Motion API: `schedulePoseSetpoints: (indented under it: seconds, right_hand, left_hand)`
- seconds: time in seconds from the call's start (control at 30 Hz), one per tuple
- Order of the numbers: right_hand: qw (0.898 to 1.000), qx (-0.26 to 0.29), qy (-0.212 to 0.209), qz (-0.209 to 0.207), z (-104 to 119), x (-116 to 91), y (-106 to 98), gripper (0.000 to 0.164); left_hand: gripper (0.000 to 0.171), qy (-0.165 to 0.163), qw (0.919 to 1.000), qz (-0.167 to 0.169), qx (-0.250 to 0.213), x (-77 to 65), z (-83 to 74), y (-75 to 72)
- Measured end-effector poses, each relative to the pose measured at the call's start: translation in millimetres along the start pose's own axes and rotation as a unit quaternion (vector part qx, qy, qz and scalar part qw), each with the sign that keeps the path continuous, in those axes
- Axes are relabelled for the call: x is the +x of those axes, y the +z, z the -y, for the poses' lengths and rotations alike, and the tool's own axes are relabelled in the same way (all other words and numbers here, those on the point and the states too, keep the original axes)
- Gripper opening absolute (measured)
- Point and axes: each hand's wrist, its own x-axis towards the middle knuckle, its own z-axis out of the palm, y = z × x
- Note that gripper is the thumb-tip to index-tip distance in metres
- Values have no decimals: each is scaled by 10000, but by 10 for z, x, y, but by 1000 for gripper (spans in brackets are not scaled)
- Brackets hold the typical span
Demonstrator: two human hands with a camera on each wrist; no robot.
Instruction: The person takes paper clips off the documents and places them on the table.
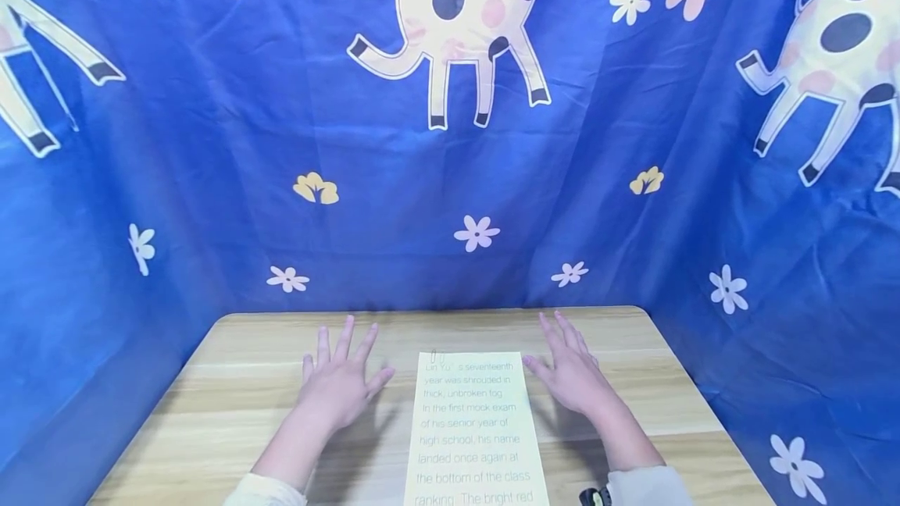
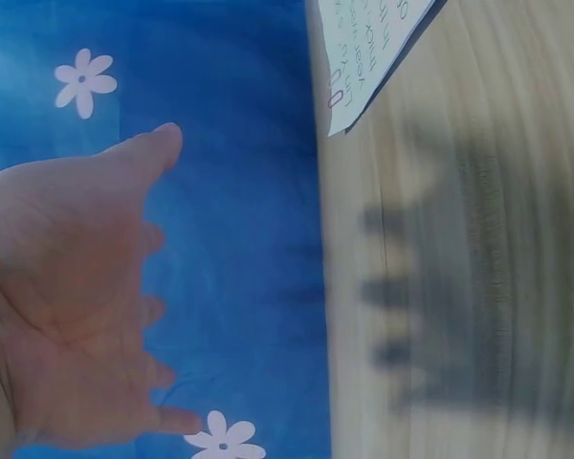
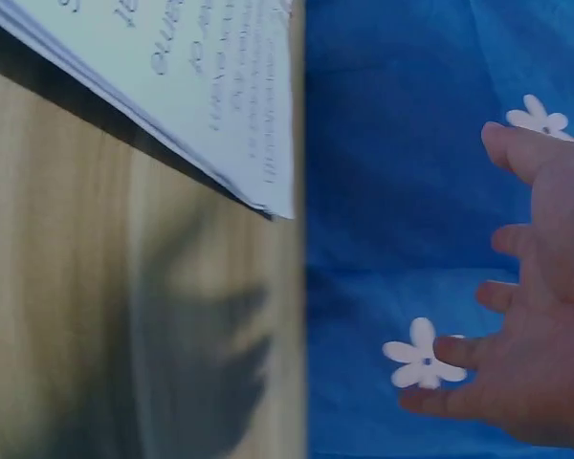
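A stack of pale yellow paper sheets (image 1: 473, 436) with printed English text lies on the table between my hands. At its top left corner sit two small paper clips (image 1: 437, 357), also visible in the left wrist view. My left hand (image 1: 339, 389) is held above the table to the left of the sheets, fingers spread and holding nothing. On the other side, my right hand (image 1: 573, 373) hovers beside the top right corner, fingers extended, also holding nothing. Both hands cast shadows on the wood, apart from the paper. The lower end of the sheets runs out of the head view.
The light wood table (image 1: 211, 404) has rounded far corners. Blue curtains (image 1: 394, 256) printed with cows and flowers hang behind it and on both sides. A black band (image 1: 595, 497) shows at the right sleeve.
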Motion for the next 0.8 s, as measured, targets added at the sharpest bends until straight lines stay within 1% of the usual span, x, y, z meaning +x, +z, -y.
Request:
schedulePoseSetpoints:
  seconds: [0.07, 0.2, 0.33, 0.47, 0.57, 0.67, 0.8]
  right_hand:
    - [9995, 317, -35, 33, -55, 44, 47, 90]
    - [9942, 1029, 127, 267, -131, 120, 181, 89]
    - [9853, 1575, 501, 437, -195, 188, 333, 82]
    - [9757, 1975, 863, 400, -249, 277, 483, 75]
    - [9732, 2054, 980, 331, -274, 366, 594, 72]
    - [9775, 1853, 969, 280, -291, 458, 689, 68]
    - [9830, 1516, 1002, 264, -306, 550, 765, 59]
  left_hand:
    - [88, 15, 10000, -31, -32, -1, -12, 15]
    - [87, 40, 10000, -30, -30, -35, -30, 81]
    - [85, 133, 9999, -73, -4, -73, -66, 181]
    - [81, 398, 9987, -303, -34, -89, -137, 295]
    - [78, 593, 9972, -411, -196, -107, -197, 387]
    - [78, 667, 9964, -405, -344, -138, -248, 463]
    - [78, 639, 9964, -356, -417, -173, -280, 536]
